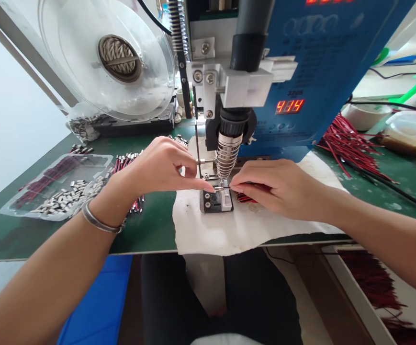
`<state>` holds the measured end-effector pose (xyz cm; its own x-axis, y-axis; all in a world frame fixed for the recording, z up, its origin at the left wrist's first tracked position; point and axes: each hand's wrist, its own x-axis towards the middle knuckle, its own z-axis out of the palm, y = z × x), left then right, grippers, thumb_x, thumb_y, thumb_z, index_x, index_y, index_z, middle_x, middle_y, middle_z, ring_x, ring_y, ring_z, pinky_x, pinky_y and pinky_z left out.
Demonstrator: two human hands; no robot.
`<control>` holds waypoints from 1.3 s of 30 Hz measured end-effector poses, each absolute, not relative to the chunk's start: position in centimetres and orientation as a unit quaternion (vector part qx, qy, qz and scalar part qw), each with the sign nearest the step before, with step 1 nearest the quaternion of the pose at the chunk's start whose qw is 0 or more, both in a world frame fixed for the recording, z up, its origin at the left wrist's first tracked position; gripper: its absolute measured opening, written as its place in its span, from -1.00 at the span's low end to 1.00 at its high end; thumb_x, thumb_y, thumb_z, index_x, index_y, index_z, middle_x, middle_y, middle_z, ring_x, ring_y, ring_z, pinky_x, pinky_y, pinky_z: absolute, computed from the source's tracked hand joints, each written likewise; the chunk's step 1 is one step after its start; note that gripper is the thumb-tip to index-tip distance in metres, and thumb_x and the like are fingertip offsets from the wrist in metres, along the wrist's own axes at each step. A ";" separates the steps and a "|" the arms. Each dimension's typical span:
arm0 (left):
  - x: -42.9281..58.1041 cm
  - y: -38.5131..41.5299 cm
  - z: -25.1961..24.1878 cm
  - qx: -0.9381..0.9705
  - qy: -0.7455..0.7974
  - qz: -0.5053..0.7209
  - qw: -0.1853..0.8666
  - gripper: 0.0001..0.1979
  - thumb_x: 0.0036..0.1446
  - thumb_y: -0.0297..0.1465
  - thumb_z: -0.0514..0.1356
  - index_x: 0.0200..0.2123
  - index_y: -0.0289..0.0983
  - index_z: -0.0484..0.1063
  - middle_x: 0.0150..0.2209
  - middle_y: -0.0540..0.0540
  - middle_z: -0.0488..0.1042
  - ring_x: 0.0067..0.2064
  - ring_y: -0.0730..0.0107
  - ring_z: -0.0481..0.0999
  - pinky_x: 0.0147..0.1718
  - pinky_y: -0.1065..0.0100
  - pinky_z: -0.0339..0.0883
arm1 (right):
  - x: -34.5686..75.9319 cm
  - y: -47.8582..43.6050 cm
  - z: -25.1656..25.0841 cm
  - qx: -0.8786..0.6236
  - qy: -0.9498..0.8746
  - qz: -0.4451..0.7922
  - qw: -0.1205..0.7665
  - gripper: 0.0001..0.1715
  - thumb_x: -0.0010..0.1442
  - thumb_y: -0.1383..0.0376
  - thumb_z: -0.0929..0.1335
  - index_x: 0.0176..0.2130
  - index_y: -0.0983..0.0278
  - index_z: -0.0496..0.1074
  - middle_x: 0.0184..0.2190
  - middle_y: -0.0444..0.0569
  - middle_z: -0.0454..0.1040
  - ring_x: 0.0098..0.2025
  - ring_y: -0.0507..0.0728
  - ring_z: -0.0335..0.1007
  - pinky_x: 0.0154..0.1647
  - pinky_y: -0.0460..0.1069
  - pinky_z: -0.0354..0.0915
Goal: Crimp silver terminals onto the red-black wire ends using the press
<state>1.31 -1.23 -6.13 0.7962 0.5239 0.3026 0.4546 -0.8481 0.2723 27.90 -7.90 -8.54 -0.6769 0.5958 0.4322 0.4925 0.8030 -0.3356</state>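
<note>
My left hand (161, 165) is pinched, its fingertips pressing a small metal piece (218, 188) onto the black fixture block (215, 200) under the soldering tip (225, 158). My right hand (277, 184) is closed on a thin red wire (245, 197), feeding its end into that metal piece from the right. The fixture sits on a white cloth (236, 230). A bracelet circles my left wrist.
A blue machine (322, 62) with a red display stands behind the fixture. A clear tray (60, 187) of small metal terminals lies at left, beside finished red wires (125, 160). A clear solder spool (118, 57) is back left. Loose red wires (351, 146) pile at right.
</note>
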 end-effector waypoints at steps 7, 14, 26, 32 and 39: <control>1.3 -1.3 -6.1 0.944 0.257 0.184 0.088 -0.42 0.14 0.07 0.35 -0.66 -0.21 0.33 -0.63 0.01 0.30 -0.51 0.43 0.14 -0.39 0.28 0.10 | 27.9 -8.0 -8.5 -0.304 -0.909 0.097 0.268 -0.71 0.48 0.26 0.25 -0.21 0.22 0.52 -0.35 -0.05 0.58 -0.32 0.12 0.48 -0.29 0.03 0.28; 1.2 -1.1 -6.3 0.947 0.238 0.206 0.060 -0.44 0.15 0.04 0.36 -0.66 -0.23 0.36 -0.65 0.06 0.27 -0.53 0.48 0.14 -0.42 0.34 0.10 | 27.8 -8.0 -8.7 -0.304 -0.910 0.087 0.268 -0.73 0.46 0.28 0.26 -0.19 0.24 0.53 -0.33 -0.06 0.58 -0.33 0.11 0.47 -0.30 0.01 0.25; 1.3 -1.1 -6.4 0.949 0.237 0.203 0.042 -0.44 0.16 0.03 0.35 -0.67 -0.22 0.37 -0.65 0.04 0.30 -0.54 0.47 0.17 -0.43 0.33 0.12 | 27.8 -8.0 -8.7 -0.302 -0.912 0.067 0.271 -0.74 0.46 0.32 0.28 -0.19 0.27 0.55 -0.35 -0.08 0.58 -0.33 0.09 0.47 -0.28 -0.01 0.25; 1.2 -1.1 -6.3 0.950 0.233 0.201 0.045 -0.42 0.17 0.06 0.33 -0.67 -0.22 0.35 -0.65 0.03 0.28 -0.54 0.46 0.16 -0.44 0.31 0.10 | 27.8 -7.9 -8.8 -0.298 -0.911 0.067 0.278 -0.75 0.45 0.33 0.28 -0.20 0.27 0.55 -0.36 -0.08 0.59 -0.34 0.09 0.48 -0.29 0.00 0.27; 1.3 -1.1 -6.3 0.949 0.240 0.197 0.052 -0.42 0.16 0.06 0.34 -0.67 -0.21 0.33 -0.66 0.04 0.24 -0.54 0.45 0.14 -0.44 0.31 0.10 | 27.7 -8.0 -8.8 -0.297 -0.907 0.071 0.291 -0.80 0.43 0.33 0.30 -0.19 0.25 0.53 -0.35 -0.08 0.60 -0.37 0.08 0.47 -0.32 0.00 0.29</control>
<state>1.28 -1.09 -6.29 0.8067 0.4765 0.3495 0.4356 -0.8791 0.1934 27.73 -8.05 -8.78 -0.6545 0.5793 0.4859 0.4971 0.8139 -0.3007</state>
